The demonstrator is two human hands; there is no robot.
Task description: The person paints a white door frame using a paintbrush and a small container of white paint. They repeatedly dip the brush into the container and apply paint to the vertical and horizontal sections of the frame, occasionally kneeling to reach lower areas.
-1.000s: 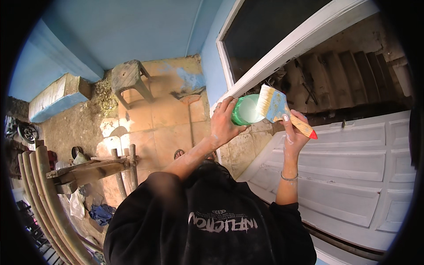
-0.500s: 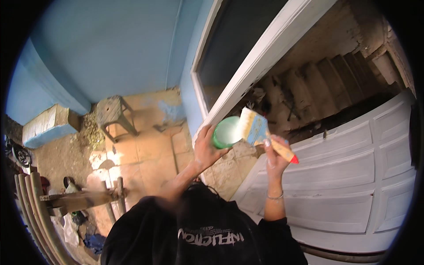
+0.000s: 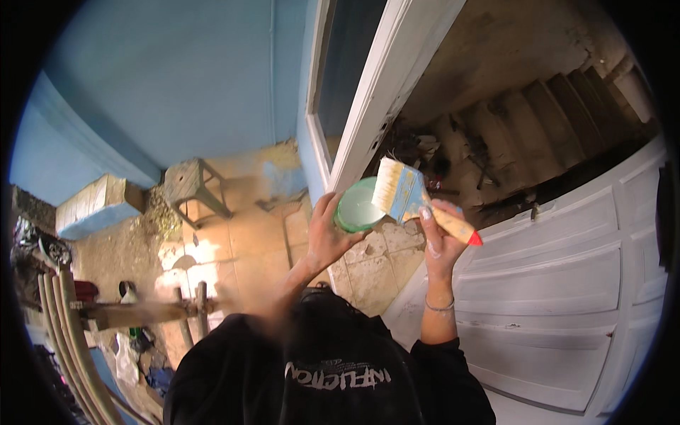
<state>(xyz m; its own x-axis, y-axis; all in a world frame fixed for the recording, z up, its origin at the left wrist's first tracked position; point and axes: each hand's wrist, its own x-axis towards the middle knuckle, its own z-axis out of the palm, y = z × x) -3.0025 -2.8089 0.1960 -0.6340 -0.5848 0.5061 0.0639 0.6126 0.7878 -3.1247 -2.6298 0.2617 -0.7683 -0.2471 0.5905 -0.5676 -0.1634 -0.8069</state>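
My left hand [image 3: 330,232] is wrapped round a green cup [image 3: 344,211] with white paint [image 3: 365,211] inside. In my right hand [image 3: 440,237] is a wide paintbrush [image 3: 405,196], gripped by its wooden handle with a red tip. Its pale bristles point left and overlap the cup's right rim; whether they touch the rim cannot be made out. White smears mark my right thumb and wrist. Just beyond the cup rises a white door frame [image 3: 368,92].
A white panelled door [image 3: 531,283] stands open at the right, with dim steps [image 3: 538,117] behind it. A stool [image 3: 195,188] stands by the blue wall [image 3: 191,85]. Wooden poles [image 3: 85,340] form a rail at the lower left, above tiled floor [image 3: 244,244].
The brush has tilted, its bristles rising slightly up and left while the handle stays in my right hand. The view has turned a little, so the door frame appears further left.
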